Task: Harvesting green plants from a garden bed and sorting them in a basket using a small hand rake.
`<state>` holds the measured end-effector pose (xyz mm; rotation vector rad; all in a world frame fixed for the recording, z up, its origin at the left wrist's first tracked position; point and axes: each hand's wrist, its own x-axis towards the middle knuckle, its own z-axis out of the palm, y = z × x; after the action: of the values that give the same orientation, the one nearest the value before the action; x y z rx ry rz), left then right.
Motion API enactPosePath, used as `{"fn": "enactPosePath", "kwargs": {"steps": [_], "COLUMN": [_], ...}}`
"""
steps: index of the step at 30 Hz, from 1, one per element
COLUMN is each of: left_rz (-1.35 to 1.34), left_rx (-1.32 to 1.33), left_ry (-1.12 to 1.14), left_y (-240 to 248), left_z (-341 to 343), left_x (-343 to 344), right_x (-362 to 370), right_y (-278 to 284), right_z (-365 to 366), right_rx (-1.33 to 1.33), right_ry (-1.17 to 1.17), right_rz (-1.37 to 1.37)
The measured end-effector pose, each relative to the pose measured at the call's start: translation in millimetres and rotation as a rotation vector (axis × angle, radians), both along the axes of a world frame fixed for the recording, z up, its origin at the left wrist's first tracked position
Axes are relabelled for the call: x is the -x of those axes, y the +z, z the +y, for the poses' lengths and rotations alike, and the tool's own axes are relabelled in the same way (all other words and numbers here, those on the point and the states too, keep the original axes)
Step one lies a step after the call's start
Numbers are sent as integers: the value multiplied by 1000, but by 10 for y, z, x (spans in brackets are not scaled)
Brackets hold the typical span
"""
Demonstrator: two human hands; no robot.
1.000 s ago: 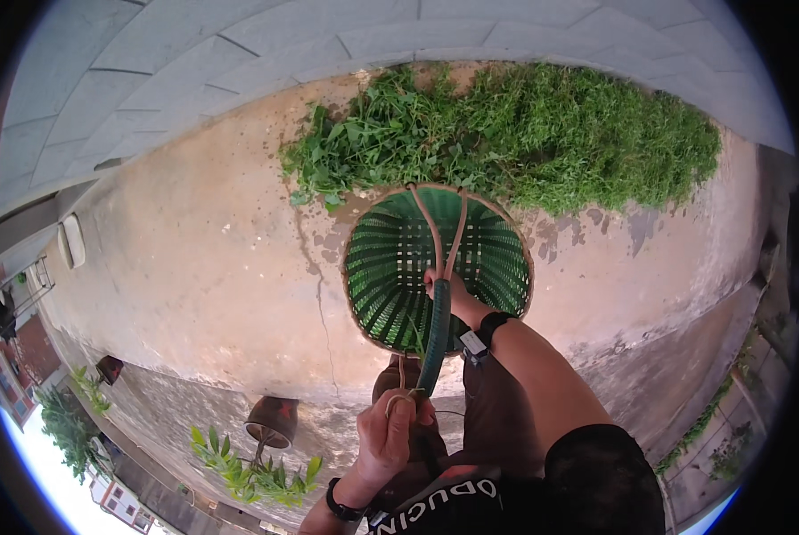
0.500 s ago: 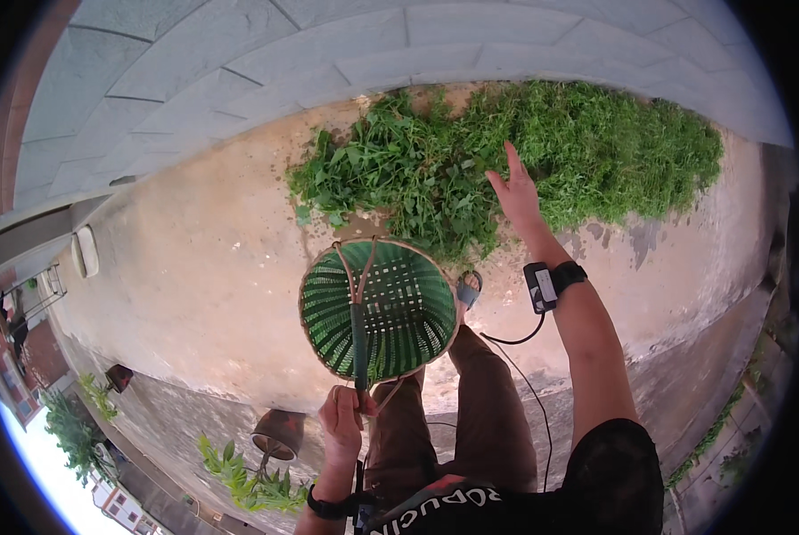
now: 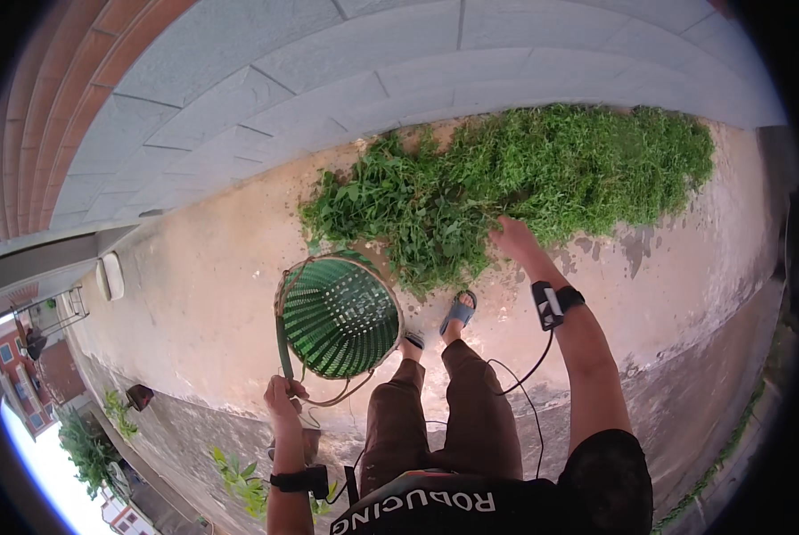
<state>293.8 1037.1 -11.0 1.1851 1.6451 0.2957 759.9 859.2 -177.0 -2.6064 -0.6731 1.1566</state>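
- Got the left hand (image 3: 283, 394) wrapped around the long handle (image 3: 283, 343) of a green woven basket (image 3: 323, 352), gripping with bent fingers down by its lower end.
- Reaching to the near edge of a heap of greens (image 3: 444, 209) with the right hand (image 3: 512, 239). Can't tell about those fingers, either pinching a stem or just touching leaves (way too small and mixed in with the foliage).
- Wearing a black band (image 3: 299, 481) on the left wrist, plus a small black box (image 3: 548, 306) strapped near the right one, with a thin dark cable (image 3: 539, 423) lower down.
- Holding the basket out front-left, tilted, just beside the left foot and well apart from the right hand. Can't tell about its bottom touching the floor.
- Looking at the greens just past the feet, spread lengthwise along the wall: darker and broader-leafed on the left, finer and brighter on the right.
- Dressed in blue-grey sandals (image 3: 458, 312), brown trousers (image 3: 475, 410) and a black T-shirt (image 3: 524, 508) with pale lettering.
- Standing on a pale, blotchy floor (image 3: 212, 294), facing a grey wall (image 3: 328, 80) with dark joint lines.
- Farther left, showing off a leafy plant (image 3: 239, 481) near the left forearm, then a smaller dark pot (image 3: 139, 397).
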Motion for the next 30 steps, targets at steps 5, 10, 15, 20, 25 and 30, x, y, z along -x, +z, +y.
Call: {"fn": "enactPosePath", "kwargs": {"steps": [5,10,15,20,25,30], "left_rz": [15,11,-91,-143,-197,-373], "left_rx": [-17,-9,67,93,217,302], "left_ry": [30,-103,-278,-409,-555,-754], "left_y": [297,129,-45,47,60,173], "left_z": [103,166,178,482,349,-1], "left_x": [-27,-179,-559,-560,-999,-1396], "right_x": [210,147,659,1543,2841,4408], "right_y": [381,1430,611,1410,1871,2320], "right_z": [-484,-697,-1326,-1441,-2801,-3717], "right_rx": [-683,-981,-128,-535,-653,-930], "right_ry": [-511,-704,61,-640,-1133,-1723], "right_rz": [84,957,-404,-257,131,568]}}
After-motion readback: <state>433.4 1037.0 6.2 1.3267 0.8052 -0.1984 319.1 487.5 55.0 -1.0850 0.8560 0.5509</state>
